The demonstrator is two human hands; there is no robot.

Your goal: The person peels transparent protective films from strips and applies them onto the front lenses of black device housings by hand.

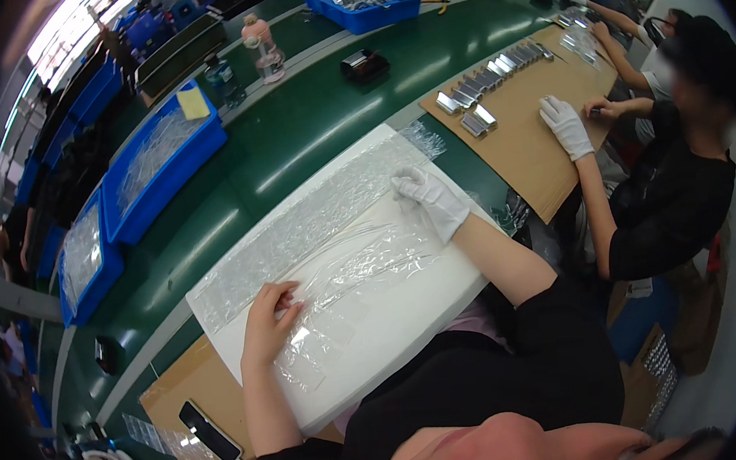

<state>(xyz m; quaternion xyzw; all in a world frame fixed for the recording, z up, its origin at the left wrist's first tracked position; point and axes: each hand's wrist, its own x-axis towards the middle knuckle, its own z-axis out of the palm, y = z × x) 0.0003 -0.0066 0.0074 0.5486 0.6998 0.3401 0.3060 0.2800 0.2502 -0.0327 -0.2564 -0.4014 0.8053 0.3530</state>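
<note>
Both curled: left hand (270,321); gloved right hand (433,199).

We see shiny, crinkly clear plastic sheets (362,263) on a smooth white board (389,332). Our white glove (435,199) looks like dull cloth.

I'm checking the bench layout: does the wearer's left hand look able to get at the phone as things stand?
Probably yes: the phone lies uncovered on the brown cardboard, just outside the left forearm, and nothing visible seems to block the left hand.
</note>
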